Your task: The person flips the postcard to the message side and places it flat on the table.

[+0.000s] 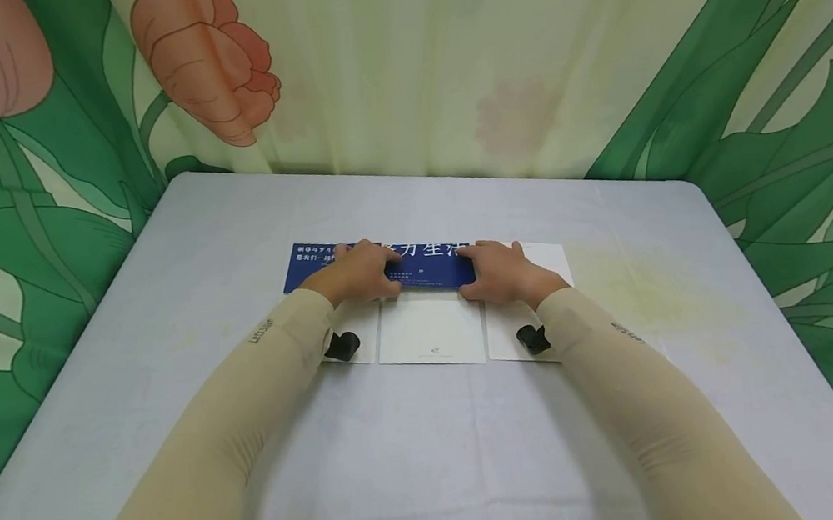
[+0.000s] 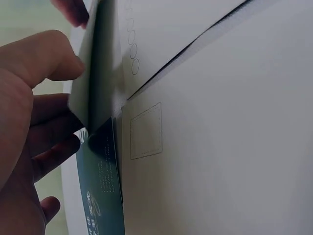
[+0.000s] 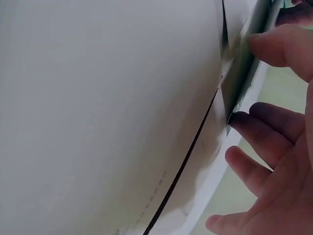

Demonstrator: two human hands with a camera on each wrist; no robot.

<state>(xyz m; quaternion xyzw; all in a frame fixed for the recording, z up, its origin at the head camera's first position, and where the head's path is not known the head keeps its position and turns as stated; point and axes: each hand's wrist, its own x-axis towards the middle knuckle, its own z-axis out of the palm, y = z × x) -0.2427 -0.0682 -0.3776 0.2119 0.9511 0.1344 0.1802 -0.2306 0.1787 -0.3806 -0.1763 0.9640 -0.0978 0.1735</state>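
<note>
Both hands hold a blue postcard (image 1: 429,274) with white lettering by its two short ends. My left hand (image 1: 361,271) pinches the left end between thumb and fingers, and my right hand (image 1: 499,273) pinches the right end. In the left wrist view the held postcard (image 2: 80,93) stands tilted up off the surface. Under my left hand lies another blue postcard (image 1: 300,269), partly covered. A white-faced postcard (image 1: 554,259) lies behind my right hand. Nearer me is a white postcard (image 1: 429,330) with a small printed mark, between two more white ones partly hidden by hands and sleeves.
A white cloth covers the table (image 1: 420,452), with yellowish stains at the right. Behind it hangs a curtain (image 1: 398,69) printed with tulips and leaves. A black wrist device (image 1: 344,347) sits under the left wrist and another black device (image 1: 533,339) under the right.
</note>
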